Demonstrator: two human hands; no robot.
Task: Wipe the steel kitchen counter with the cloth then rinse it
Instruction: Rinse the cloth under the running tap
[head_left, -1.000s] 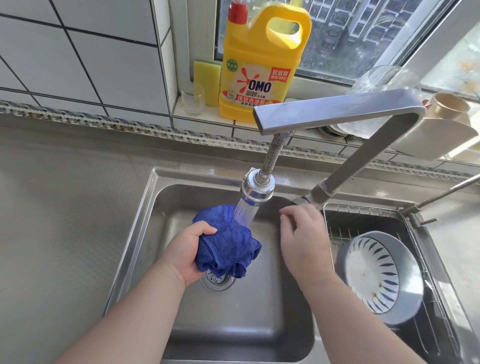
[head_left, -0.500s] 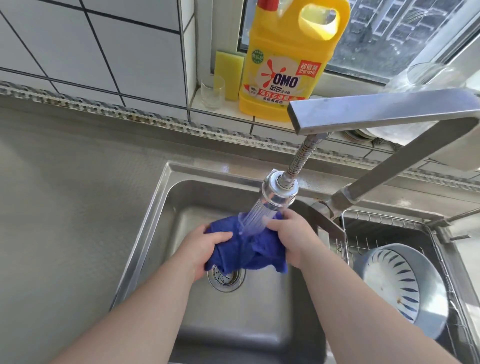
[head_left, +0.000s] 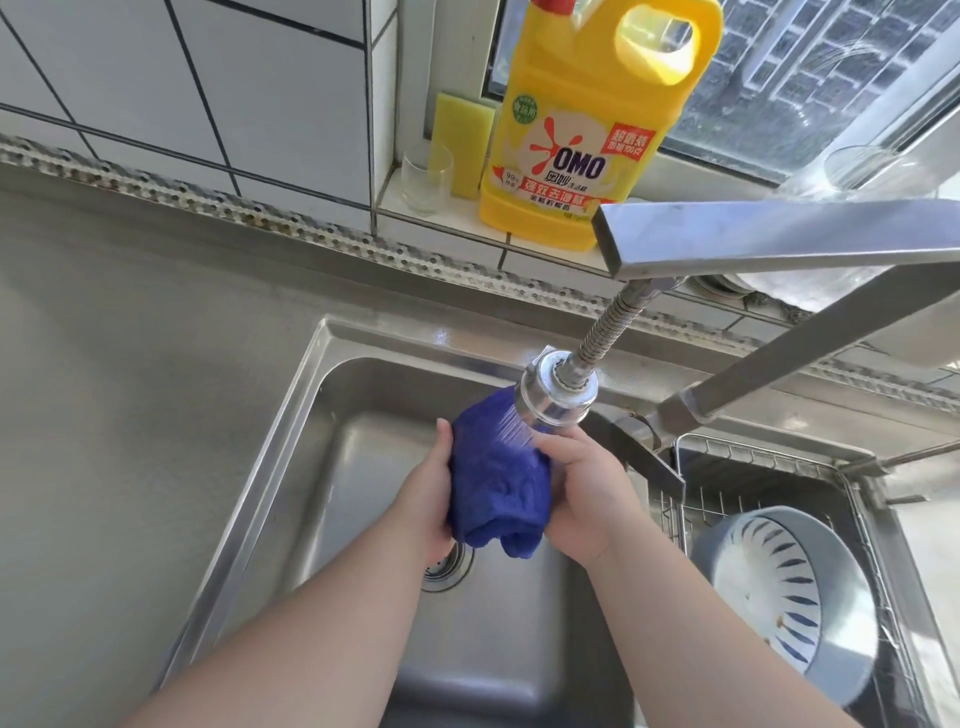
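While water sprays from the tap head onto its top, the blue cloth hangs bunched over the sink, just above the drain. It is pressed between both hands. On the cloth's left, the left hand lies flat against it, its fingers straight and together, pointing up toward the tap head. On the cloth's right, the right hand cups it, thumb across the upper edge just under the tap head; its other fingers are hidden behind the cloth, so how far they curl cannot be told. The cloth's lower folds droop below both palms.

Left of the sink runs the steel bench. Right of the sink, a wire rack holds a blue-and-white bowl tipped on its side. Behind the sink, on the tiled window ledge, stand a yellow detergent jug, a yellow sponge upright just beside it, and a clear glass in front of the sponge.
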